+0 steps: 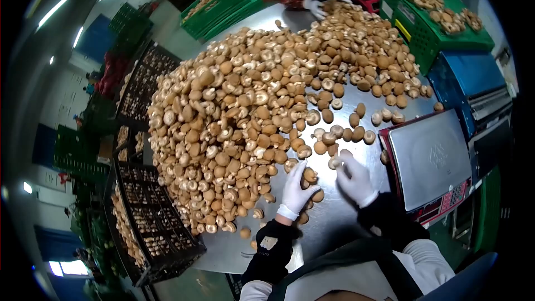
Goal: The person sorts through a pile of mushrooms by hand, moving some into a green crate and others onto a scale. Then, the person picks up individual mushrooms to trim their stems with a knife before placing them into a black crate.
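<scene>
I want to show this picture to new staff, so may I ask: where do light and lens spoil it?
Head view: strong fisheye bending, black corners; head view: ceiling lamp and window blown out; head view: glare on the steel table, white-gloved left hand and right hand losing detail; head view: far left background dim and soft.

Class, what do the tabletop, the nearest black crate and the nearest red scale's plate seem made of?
Tabletop: probably stainless steel, smooth with bright glare. Black crate: likely moulded plastic, dull, with regular grid openings. Scale's plate: apparently metal, satin-finished, showing soft grey sheen.
</scene>
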`<act>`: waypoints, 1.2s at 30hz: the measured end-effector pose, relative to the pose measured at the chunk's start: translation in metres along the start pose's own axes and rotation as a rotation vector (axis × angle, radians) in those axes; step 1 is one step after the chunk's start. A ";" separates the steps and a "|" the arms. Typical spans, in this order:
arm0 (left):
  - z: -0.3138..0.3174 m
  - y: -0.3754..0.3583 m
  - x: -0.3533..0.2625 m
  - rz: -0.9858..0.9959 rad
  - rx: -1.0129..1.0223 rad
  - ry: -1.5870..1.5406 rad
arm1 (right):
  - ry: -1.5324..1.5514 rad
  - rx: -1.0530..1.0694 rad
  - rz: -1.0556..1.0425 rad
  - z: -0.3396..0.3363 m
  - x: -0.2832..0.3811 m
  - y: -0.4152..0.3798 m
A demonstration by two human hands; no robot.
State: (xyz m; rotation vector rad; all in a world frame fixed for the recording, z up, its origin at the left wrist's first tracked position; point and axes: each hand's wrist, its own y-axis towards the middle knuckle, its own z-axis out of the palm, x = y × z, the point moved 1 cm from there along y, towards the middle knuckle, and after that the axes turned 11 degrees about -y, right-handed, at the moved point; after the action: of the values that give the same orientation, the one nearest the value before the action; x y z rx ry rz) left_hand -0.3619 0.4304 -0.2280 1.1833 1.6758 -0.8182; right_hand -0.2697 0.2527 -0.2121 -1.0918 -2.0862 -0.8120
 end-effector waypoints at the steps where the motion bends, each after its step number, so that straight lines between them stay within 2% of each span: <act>1: -0.008 -0.008 -0.002 0.096 -0.095 0.077 | -0.043 0.073 -0.125 0.005 0.007 -0.013; 2: -0.017 -0.018 -0.006 0.189 -0.192 0.158 | -0.005 0.172 -0.297 0.009 0.018 -0.023; 3: -0.028 -0.031 -0.015 0.147 -0.268 0.040 | 0.037 0.272 -0.470 0.012 0.031 -0.032; 5: -0.051 -0.064 -0.002 0.155 -0.460 0.083 | 0.036 0.712 -0.526 0.045 0.027 -0.069; 6: -0.063 -0.082 0.005 0.115 -0.538 0.132 | 0.041 0.730 -0.549 0.061 0.026 -0.082; 8: -0.084 -0.120 0.013 0.018 -0.657 0.201 | 0.020 0.597 -1.016 0.088 0.034 -0.102; 9: -0.092 -0.139 0.015 -0.037 -0.699 0.219 | 0.029 0.612 -1.033 0.097 0.038 -0.102; 11: -0.101 -0.175 0.018 -0.081 -0.713 0.296 | -0.277 0.547 -1.272 0.116 0.049 -0.099; 13: -0.100 -0.206 0.014 -0.131 -0.676 0.358 | -0.267 0.514 -1.301 0.137 0.051 -0.081; 16: -0.082 -0.232 0.005 -0.195 -0.534 0.360 | -0.394 0.457 -1.149 0.154 0.036 -0.043; 17: -0.075 -0.239 0.007 -0.268 -0.413 0.390 | -0.407 0.444 -1.074 0.154 0.028 -0.026; 19: -0.057 -0.241 0.013 -0.202 -0.316 0.447 | -0.701 0.474 -1.072 0.128 0.033 0.016; 20: -0.047 -0.242 0.016 -0.214 -0.355 0.434 | -0.662 0.394 -1.038 0.120 0.030 0.036; 21: -0.037 -0.242 0.019 -0.212 -0.277 0.527 | -0.620 0.318 -1.002 0.111 0.025 0.054; 22: -0.029 -0.242 0.022 -0.207 -0.197 0.619 | -0.665 0.230 -1.051 0.093 0.027 0.070; 23: -0.023 -0.244 0.032 -0.216 -0.237 0.605 | -0.706 0.137 -1.100 0.075 0.027 0.087; 25: -0.010 -0.246 0.054 -0.234 -0.150 0.641 | -0.770 0.116 -1.048 0.051 0.000 0.122; 27: -0.006 -0.249 0.053 -0.242 -0.206 0.632 | -0.978 0.233 -0.683 0.030 -0.027 0.163; 29: -0.008 -0.251 0.056 -0.242 -0.150 0.614 | -1.193 0.098 -0.568 0.011 -0.039 0.190; 31: -0.010 -0.255 0.056 -0.258 -0.180 0.592 | -1.031 -0.073 -0.631 0.015 -0.016 0.188; 35: -0.022 -0.269 0.049 -0.223 -0.212 0.593 | -0.622 0.196 -0.894 0.069 0.081 0.144; 36: -0.035 -0.268 0.037 -0.235 -0.252 0.508 | -0.557 0.269 -0.958 0.086 0.109 0.127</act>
State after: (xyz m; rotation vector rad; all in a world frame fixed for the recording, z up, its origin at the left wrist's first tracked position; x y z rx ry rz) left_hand -0.6307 0.3870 -0.2441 1.0847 2.2912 -0.4388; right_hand -0.2312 0.4267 -0.1521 -0.0977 -3.1331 -0.6212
